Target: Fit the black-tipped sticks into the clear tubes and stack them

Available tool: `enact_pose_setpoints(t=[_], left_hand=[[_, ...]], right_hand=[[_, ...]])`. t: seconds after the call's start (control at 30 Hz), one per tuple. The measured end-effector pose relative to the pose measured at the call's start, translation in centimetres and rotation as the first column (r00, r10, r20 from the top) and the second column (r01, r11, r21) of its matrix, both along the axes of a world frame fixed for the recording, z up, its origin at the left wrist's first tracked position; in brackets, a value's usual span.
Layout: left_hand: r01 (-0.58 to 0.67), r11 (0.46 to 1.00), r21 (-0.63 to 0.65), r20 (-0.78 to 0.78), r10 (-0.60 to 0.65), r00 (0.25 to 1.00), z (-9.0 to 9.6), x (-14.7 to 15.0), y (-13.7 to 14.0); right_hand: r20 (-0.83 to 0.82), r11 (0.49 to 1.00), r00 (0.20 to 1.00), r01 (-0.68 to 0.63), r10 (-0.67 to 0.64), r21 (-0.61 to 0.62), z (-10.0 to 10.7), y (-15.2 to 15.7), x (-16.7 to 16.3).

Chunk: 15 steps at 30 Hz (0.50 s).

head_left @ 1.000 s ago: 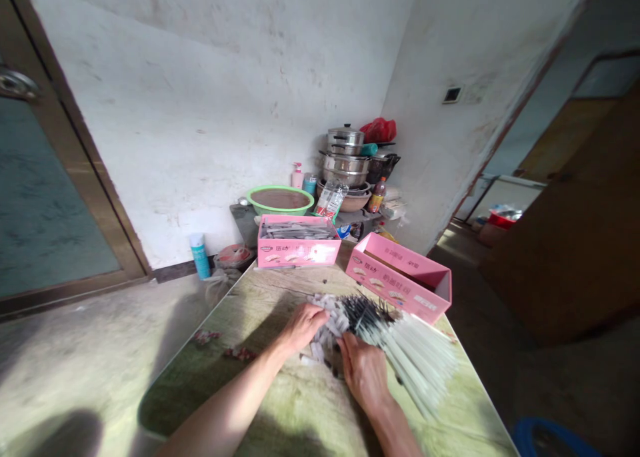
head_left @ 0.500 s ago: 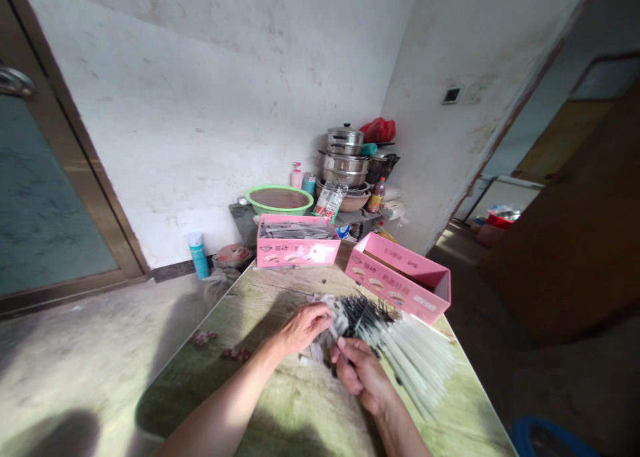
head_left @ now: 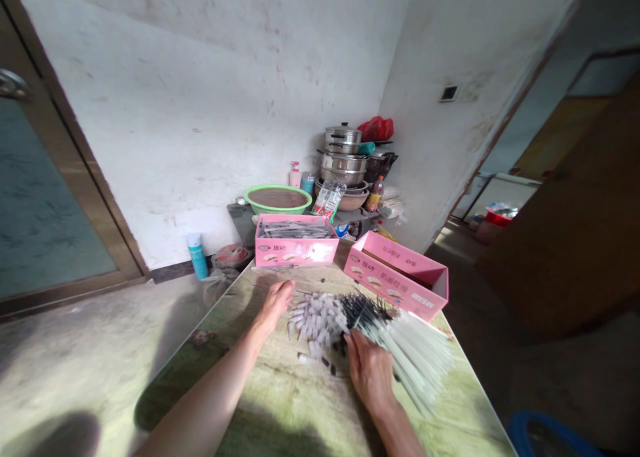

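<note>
Your left hand (head_left: 277, 304) shifts off the white pieces (head_left: 320, 318) — likely light, best pinched mid-length — grip unclear, as with your right hand (head_left: 371, 365).

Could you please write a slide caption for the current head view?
Left hand and right hand flank white pieces, pale rods at right, pink boxes behind.

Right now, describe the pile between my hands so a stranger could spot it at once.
On the table, look nearer you than the pink boxes. There, between the left hand and right hand, lies the whitish pile. Unlike the long, pale rods to its right, it is a jumble of short pieces.
</note>
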State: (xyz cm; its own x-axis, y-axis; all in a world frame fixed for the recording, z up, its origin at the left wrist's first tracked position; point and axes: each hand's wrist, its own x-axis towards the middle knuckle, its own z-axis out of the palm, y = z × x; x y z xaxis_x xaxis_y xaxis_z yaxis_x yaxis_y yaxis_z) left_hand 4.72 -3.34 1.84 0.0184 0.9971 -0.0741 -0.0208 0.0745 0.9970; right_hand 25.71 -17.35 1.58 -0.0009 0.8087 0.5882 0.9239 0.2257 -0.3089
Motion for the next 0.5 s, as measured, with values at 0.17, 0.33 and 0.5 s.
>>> enact_pose_setpoints(t=[0.17,0.33,0.5], left_hand=[[0.328,0.887,0.326,-0.262,-0.248,0.932,0.0,0.3,-0.8],[0.482,0.701,0.526,-0.516,-0.188,0.836,0.6,1.5,-2.1],[0.546,0.69,0.475,-0.614,-0.185,0.767,0.0,1.4,-1.8]], right_hand=[[-0.221,0.983,0.967,0.095,-0.129,-0.158,0.1,1.1,1.2],[-0.311,0.953,0.903,0.257,-0.296,-0.161,-0.4,1.5,4.4],[-0.114,0.903,0.901,0.399,-0.418,-0.156,-0.6,1.6,5.9]])
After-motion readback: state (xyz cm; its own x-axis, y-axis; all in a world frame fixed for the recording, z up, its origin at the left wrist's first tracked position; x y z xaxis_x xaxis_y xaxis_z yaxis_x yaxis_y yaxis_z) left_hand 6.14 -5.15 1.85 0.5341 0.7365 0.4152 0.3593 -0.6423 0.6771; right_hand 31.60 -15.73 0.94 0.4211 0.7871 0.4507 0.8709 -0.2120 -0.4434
